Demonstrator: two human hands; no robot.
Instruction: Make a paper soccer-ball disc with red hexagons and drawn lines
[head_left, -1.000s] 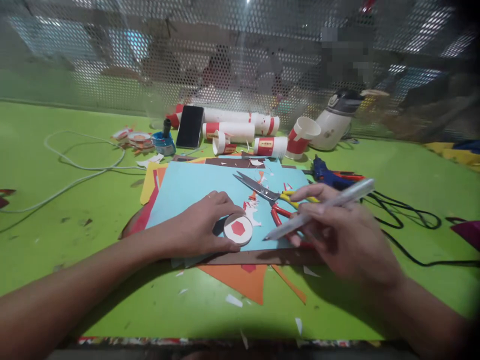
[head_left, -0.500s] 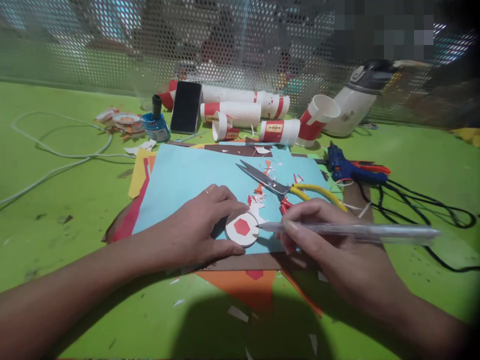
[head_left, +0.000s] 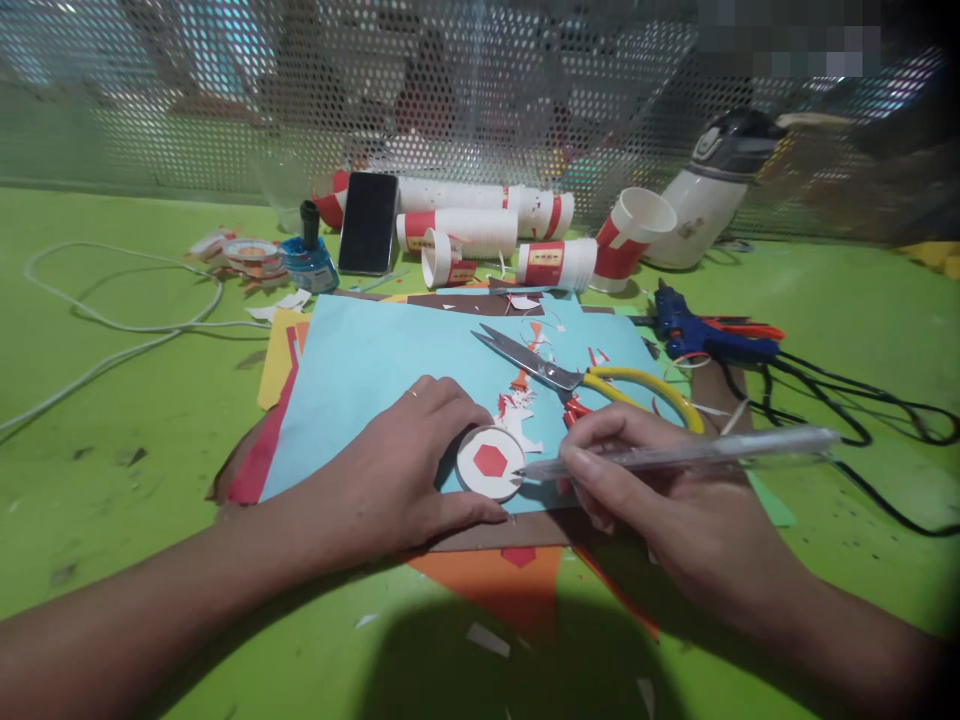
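Observation:
A white paper disc with a raised rim (head_left: 466,478), looking like a paper-cup base, lies on light blue paper (head_left: 375,350). A red hexagon (head_left: 490,461) sits at its middle. My left hand (head_left: 420,460) grips the disc from the left between thumb and fingers. In my right hand (head_left: 637,470) is a clear pen (head_left: 720,450), held slanted, its tip at the disc's right part; whether it touches cannot be told. Just beyond the right hand lie scissors (head_left: 555,375) with yellow handles, blades spread. Paper scraps (head_left: 517,415) are scattered beside the disc.
Paper cups (head_left: 457,232) lie along the back near a phone (head_left: 367,222) and a blue bottle (head_left: 309,262). One cup (head_left: 634,235) stands tilted by a white flask (head_left: 694,210). At right rests a blue glue gun (head_left: 697,330) with black cord. A white cable (head_left: 112,350) loops at left.
The pen's rear end has swung slightly up and left, with its tip still at the disc's right part. Both hands keep their holds. The view has shifted slightly.

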